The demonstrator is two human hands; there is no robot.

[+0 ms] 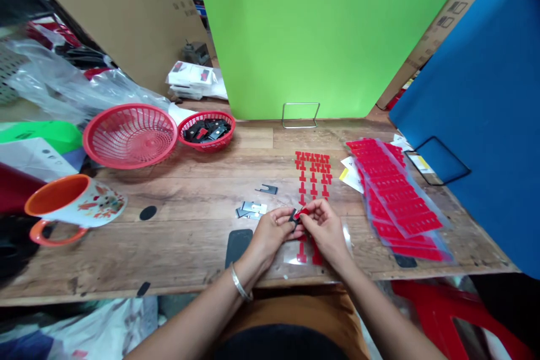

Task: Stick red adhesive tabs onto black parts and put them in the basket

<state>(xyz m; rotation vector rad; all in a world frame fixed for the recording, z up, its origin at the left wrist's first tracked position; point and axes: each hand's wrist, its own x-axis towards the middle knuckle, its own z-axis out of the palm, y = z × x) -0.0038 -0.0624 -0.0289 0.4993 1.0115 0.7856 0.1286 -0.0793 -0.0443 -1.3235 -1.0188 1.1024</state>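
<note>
On the far left of a worn wooden table, a white mug with an orange inside and a flowered print leaned over at an angle, its handle toward the near edge. Behind it sat a wide red basket with latticed sides, and just beside that, to the right, a smaller red basket held a heap of dark flat pieces with a little red among them. Farther back, white packets were stacked near a cardboard panel. A black disc lay flat on the wood between the mug and the middle. Toward the centre, a few grey and silver flat pieces overlapped one another, with a single notched dark piece near them and a dark rounded rectangle closer to the person. The left hand, a silver bangle at its wrist, gripped a small black piece in its fingers. The right hand met it, pinching a small red piece against the black one. Both pieces were above a clear sheet of red T-shaped cutouts, laid in columns. Behind stood a bright green board. To the right, more red sheets lay in a fanned pile, near a black wire frame and a tall blue board.
</note>
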